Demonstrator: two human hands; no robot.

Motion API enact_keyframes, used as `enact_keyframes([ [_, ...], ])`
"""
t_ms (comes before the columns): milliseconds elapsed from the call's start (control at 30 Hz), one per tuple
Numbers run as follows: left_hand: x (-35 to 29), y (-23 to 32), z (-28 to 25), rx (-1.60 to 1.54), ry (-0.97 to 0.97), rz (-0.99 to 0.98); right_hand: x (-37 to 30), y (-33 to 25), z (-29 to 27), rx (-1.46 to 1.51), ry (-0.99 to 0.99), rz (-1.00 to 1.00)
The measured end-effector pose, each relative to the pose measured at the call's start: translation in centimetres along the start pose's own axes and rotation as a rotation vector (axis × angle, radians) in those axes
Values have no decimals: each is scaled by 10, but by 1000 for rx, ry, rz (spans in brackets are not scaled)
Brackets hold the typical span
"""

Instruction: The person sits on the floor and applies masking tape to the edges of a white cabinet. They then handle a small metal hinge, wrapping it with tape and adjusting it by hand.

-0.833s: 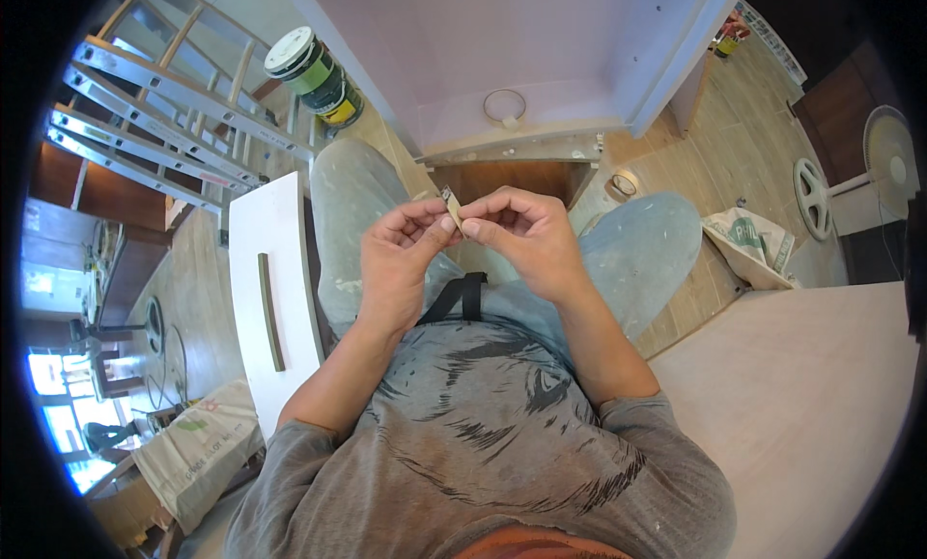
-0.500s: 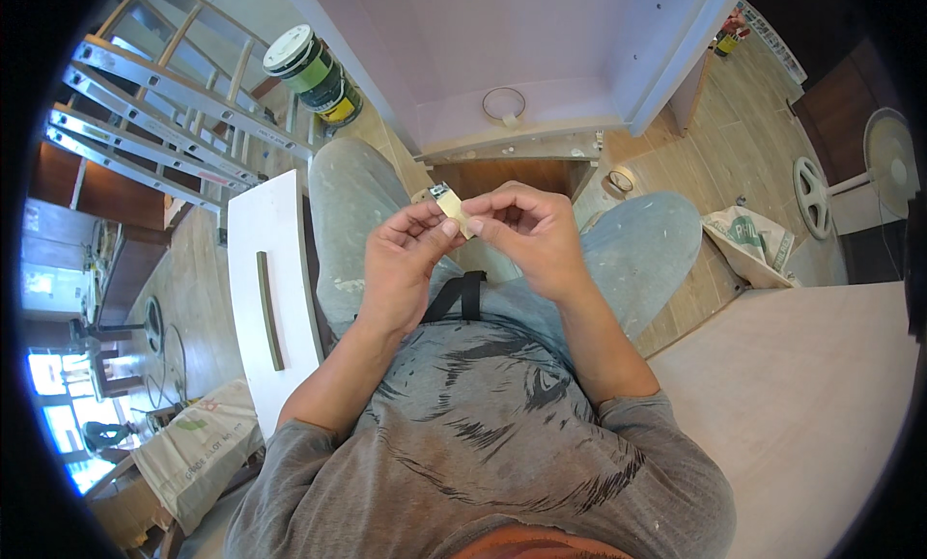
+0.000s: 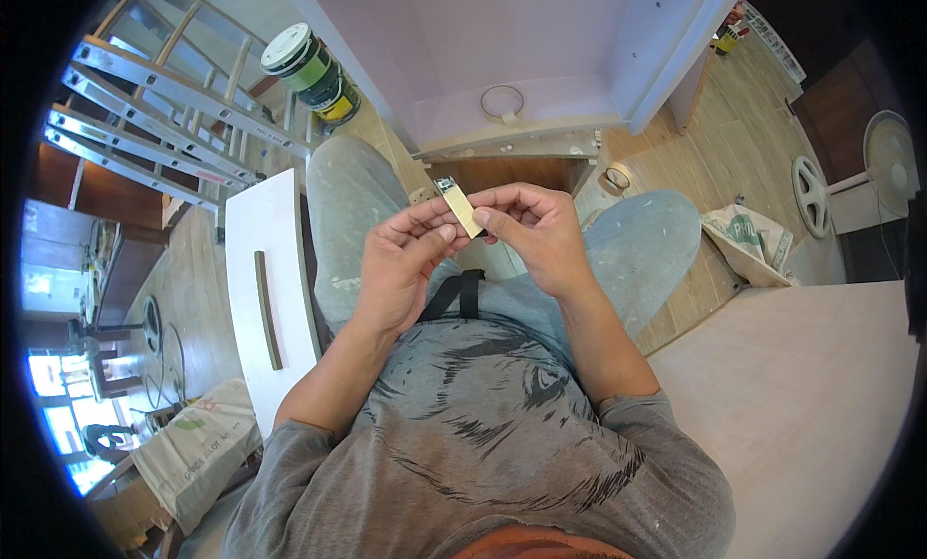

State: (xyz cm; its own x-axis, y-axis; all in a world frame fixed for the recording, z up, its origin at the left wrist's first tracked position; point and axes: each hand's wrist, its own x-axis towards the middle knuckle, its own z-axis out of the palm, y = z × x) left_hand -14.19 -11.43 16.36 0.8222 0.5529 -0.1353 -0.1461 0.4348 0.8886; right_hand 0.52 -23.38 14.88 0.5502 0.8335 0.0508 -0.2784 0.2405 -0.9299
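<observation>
A small narrow strip faced in pale yellow, perhaps masking tape [image 3: 462, 209], is held between my hands above my lap. Its upper end is dark and metallic-looking, and a bit of black shows at the lower end. My left hand [image 3: 398, 260] pinches its left edge, thumb and fingers closed on it. From the other side my right hand [image 3: 537, 238] grips the lower right part, with the thumb pressed on the yellow face. Exactly what lies under the yellow layer I cannot make out.
An open pale cabinet [image 3: 521, 38] stands ahead, with a tape roll [image 3: 502, 101] inside. Another tape roll [image 3: 618, 177] lies on the floor. A white drawer front [image 3: 253, 308] is at my left, with a paint bucket [image 3: 314, 76] and ladder [image 3: 154, 125] beyond. A pale panel [image 3: 801, 385] lies right.
My fingers have shifted along the strip, so more of its yellow face shows. My right thumb sits a little higher, and both hands remain in nearly the same place.
</observation>
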Motion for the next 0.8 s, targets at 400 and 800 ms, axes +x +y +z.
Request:
enact_keyframes([
  [400,0,1,4,-4,18,-10,-1,1,-2,-11,-9,-13],
  [800,-1,0,3,19,67,-14,-3,1,-2,9,-57,-12],
])
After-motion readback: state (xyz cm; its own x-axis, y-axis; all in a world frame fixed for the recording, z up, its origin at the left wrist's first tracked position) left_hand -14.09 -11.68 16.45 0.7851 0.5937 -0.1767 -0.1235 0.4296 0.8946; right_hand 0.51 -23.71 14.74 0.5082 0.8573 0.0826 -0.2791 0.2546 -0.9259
